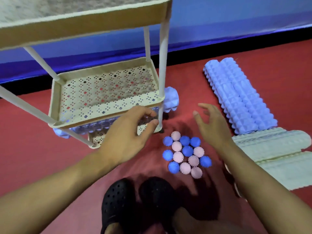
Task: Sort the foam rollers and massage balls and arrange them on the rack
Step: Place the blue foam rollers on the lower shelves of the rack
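A cream three-tier rack (108, 78) with perforated shelves stands on the red floor at the left. A light blue foam roller (170, 100) lies on its bottom shelf, sticking out at both ends. My left hand (128, 130) hovers at the rack's front right corner, fingers loosely curled, holding nothing. My right hand (212, 125) is open above the floor, to the right of the rack. Several spiky massage balls (185, 154), blue and pink, sit clustered on the floor between my arms. Two light blue rollers (238, 95) lie side by side at the right.
Pale green ridged rollers (273, 149) lie on the floor at the right, below the blue ones. My feet in black perforated clogs (135, 205) are at the bottom centre. A blue padded wall with a black base strip runs behind the rack.
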